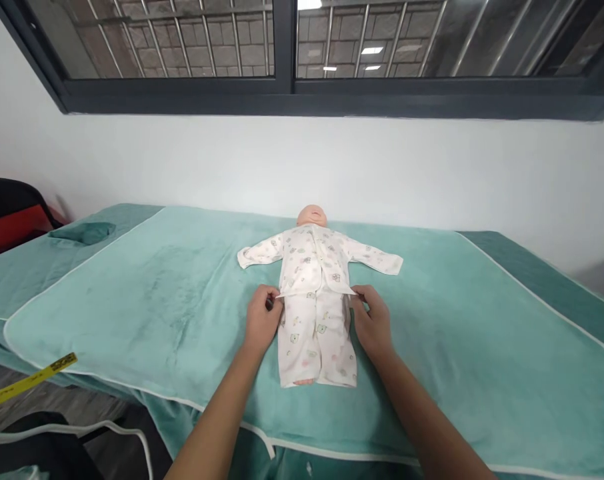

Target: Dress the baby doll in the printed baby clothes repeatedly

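A baby doll (312, 215) lies on its back, head toward the wall. It wears a white printed baby shirt (309, 260) with both sleeves spread out, and matching baby pants (316, 340). At the shirt's left lower corner, my left hand (263, 315) pinches the hem. My right hand (372, 319) pinches the opposite corner of the same hem. The hem is stretched between them over the top of the pants. A bit of the doll's foot shows at the left pant leg's end; the doll's hands are hidden in the sleeves.
A green blanket (182, 293) with white piping covers the table. At the left are a black and red chair (17, 217), a yellow strap (29, 381) and a white cable (97, 427). A white wall (282, 160) and a barred window (282, 97) stand behind.
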Motion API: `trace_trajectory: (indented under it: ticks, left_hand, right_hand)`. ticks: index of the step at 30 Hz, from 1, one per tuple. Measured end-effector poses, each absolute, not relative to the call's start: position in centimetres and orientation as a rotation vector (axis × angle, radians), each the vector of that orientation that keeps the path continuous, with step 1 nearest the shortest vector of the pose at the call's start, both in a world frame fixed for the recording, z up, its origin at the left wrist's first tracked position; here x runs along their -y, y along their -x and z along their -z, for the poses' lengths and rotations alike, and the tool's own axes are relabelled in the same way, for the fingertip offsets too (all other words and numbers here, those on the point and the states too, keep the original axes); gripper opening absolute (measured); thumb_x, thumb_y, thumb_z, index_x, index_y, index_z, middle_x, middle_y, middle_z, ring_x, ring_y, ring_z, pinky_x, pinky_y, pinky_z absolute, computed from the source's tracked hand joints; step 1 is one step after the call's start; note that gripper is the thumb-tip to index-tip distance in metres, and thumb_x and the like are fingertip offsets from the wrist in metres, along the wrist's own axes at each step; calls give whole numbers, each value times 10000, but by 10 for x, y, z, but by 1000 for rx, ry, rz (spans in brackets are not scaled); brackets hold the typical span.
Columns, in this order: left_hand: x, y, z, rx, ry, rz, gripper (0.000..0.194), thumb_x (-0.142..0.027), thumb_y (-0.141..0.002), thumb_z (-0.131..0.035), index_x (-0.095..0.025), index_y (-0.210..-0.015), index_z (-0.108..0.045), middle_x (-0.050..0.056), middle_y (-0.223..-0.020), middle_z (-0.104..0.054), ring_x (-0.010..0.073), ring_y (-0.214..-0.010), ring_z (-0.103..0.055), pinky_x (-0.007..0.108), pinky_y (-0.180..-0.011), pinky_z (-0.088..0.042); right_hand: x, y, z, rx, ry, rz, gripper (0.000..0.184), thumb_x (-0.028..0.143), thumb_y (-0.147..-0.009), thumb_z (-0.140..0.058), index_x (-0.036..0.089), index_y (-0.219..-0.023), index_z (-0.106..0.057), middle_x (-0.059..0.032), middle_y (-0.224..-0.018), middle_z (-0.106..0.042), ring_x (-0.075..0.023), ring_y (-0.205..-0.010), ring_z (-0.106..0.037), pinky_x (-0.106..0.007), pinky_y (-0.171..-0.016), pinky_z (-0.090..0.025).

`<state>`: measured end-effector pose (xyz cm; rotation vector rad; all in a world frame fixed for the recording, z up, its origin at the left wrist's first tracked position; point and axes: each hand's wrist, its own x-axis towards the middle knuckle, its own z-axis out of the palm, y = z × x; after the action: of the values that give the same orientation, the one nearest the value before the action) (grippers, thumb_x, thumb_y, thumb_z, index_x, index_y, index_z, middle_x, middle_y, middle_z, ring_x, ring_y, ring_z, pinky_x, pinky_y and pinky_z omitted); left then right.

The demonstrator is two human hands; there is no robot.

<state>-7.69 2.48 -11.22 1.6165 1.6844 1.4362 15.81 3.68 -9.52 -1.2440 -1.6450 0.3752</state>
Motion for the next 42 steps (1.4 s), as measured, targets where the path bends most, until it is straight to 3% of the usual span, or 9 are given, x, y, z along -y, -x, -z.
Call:
trace_trajectory:
  ticks: [8,12,15,18,21,27,32,38,42]
  left_hand:
    - [-31,79,121,-1700,-1683,-1387,114,-126,-744,-443,-193,-687,-515,-2,-724,-586,144,-699,-547,267,-677,-439]
    - [-37,81,124,-1789,-1715,-1364,149,-113,-769,-416,-192,-769,-543,17,-772,-603,163,-741,-575,296,-715,-474]
    - [-49,87,121,-1851,-1771,-1348,225,-85,-755,-443,-185,-902,-582,69,-947,-619,208,-932,-586,367,-865,-479]
    - [-68,99,113,-2006,-1864,-1283,373,-85,-744,-519,-176,-1098,-594,146,-1270,-528,298,-1238,-454,475,-1046,-370]
    - [-92,115,106,-2362,-1847,-1085,491,-183,-795,-576,-184,-1283,-525,182,-1418,-401,368,-1326,-363,538,-1042,-353]
    - [-133,152,107,-2530,-1735,-865,462,-282,-862,-536,-220,-1320,-531,166,-1339,-466,306,-1172,-532,446,-991,-414]
    - [-150,167,109,-2509,-1790,-810,441,-214,-881,-459,-223,-1313,-549,130,-1212,-571,284,-1172,-527,372,-978,-421]
    - [-164,172,106,-2580,-1763,-769,512,-158,-893,-371,-192,-1398,-449,152,-1240,-565,316,-1161,-515,418,-934,-425]
    - [-169,173,103,-2636,-1715,-753,483,-134,-902,-311,-183,-1347,-491,165,-1223,-573,335,-1156,-508,453,-913,-420]
  right_hand:
    - [-50,-146,92,1899,1063,46,264,175,-871,-490,209,-1103,-611,-100,-1060,-600,-254,-1003,-546,-412,-858,-455]
    - [-54,-138,83,2016,1037,27,216,159,-908,-449,223,-987,-639,-74,-961,-638,-235,-917,-566,-409,-839,-460]
    - [-50,-143,80,2103,960,-38,188,215,-937,-450,226,-946,-638,-70,-937,-647,-225,-906,-576,-388,-828,-470]
    - [-52,-168,83,2166,966,-125,181,301,-946,-465,233,-947,-633,-66,-960,-653,-220,-931,-591,-368,-833,-474]
    - [-74,-211,91,1908,1278,-154,251,393,-914,-491,208,-1034,-611,-81,-969,-647,-220,-888,-610,-360,-799,-486]
    - [-136,-271,99,1529,1996,-148,633,529,-844,-523,127,-1329,-469,-151,-1157,-636,-279,-953,-632,-395,-798,-477]
    - [-167,-270,98,1638,2116,-128,498,457,-879,-474,182,-1292,-519,-135,-1167,-650,-303,-1030,-617,-393,-812,-461]
    - [-198,-279,104,1630,1948,-53,363,330,-874,-455,197,-1193,-568,-114,-1159,-634,-262,-1043,-588,-368,-868,-446]
    - [-207,-284,107,1525,1916,3,347,288,-865,-441,182,-1170,-567,-116,-1151,-611,-252,-1068,-559,-365,-911,-425]
